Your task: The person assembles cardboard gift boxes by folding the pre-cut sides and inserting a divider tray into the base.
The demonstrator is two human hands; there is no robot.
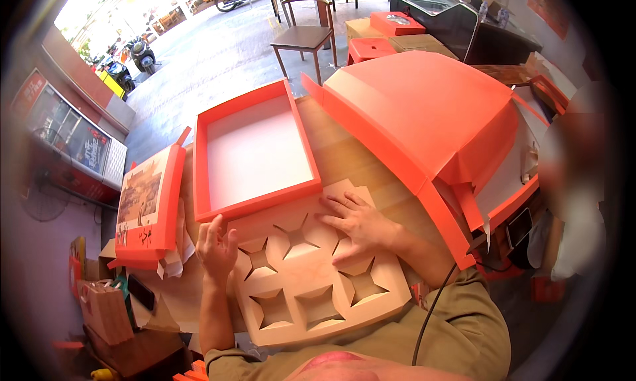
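A tan cardboard insert (307,270) with several cut-out openings and folded flaps lies in front of me, at the table's near edge. My right hand (361,223) rests flat on its right part, fingers spread. By its left edge my left hand (217,250) is raised, thumb and fingers apart, with nothing visible in it. Just beyond the insert lies a shallow red box tray (309,184) with a white inside. To the left is a stack of printed red box parts (147,205). A large stack of red folded card sheets (417,116) covers the right side.
The wooden table (341,142) shows between the tray and the red sheets. A dark phone (141,292) lies at its left edge, near a paper bag (106,311) below. A brown chair (301,40) and a red stool (370,48) stand beyond. Another person's blurred arm (576,229) is at right.
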